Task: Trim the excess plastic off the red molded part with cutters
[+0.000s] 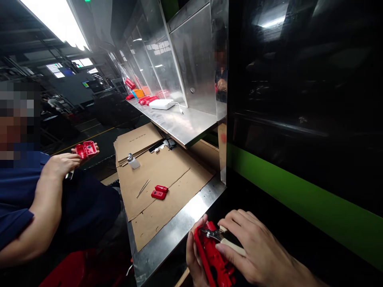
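My left hand (194,255) gripping a red casing (213,255) from below, my right hand (254,249) clenched on cream-handled pliers (223,238) touching its top, cardboard (161,187) beside.

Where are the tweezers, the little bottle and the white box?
Tweezers (143,188), head view, middle of the prongs.
Small bottle (133,162), head view, its clear body.
White box (161,104), head view, its top face.

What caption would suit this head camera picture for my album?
Left hand grips a red plastic housing while the right hand works cream-handled pliers on it beside a cardboard-covered bench.
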